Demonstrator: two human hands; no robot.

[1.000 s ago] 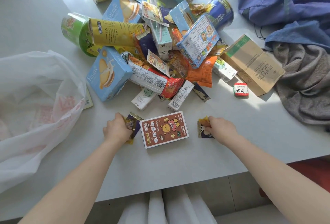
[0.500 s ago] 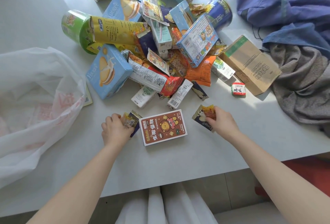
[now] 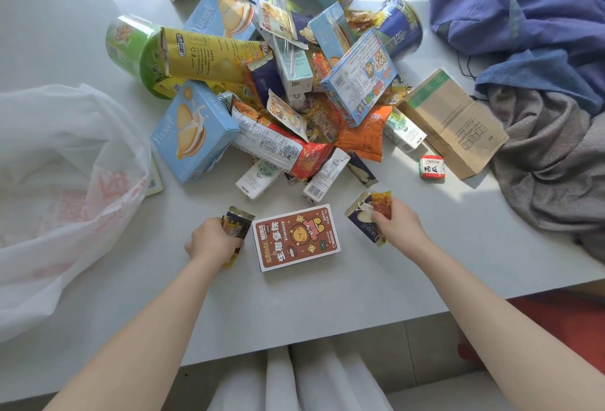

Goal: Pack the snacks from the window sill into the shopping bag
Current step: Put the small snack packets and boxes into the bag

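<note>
A heap of snack boxes, tubes and packets (image 3: 288, 89) lies on the white sill (image 3: 294, 306). My left hand (image 3: 212, 242) grips small dark and yellow snack packets (image 3: 238, 225) just left of a brown bear-print box (image 3: 296, 237). My right hand (image 3: 397, 225) holds a dark blue packet (image 3: 361, 220) and an orange one (image 3: 382, 202) lifted to the right of that box. The white plastic shopping bag (image 3: 65, 188) lies open at the left.
A flat brown carton (image 3: 455, 122) and a small red-and-white cube (image 3: 432, 167) lie right of the heap. Blue and grey clothes (image 3: 540, 83) cover the right side. The sill's front edge runs just below my forearms.
My right hand has lifted its packets off the sill and turned them upward. My left hand has closed tighter on its packets and barely shifted.
</note>
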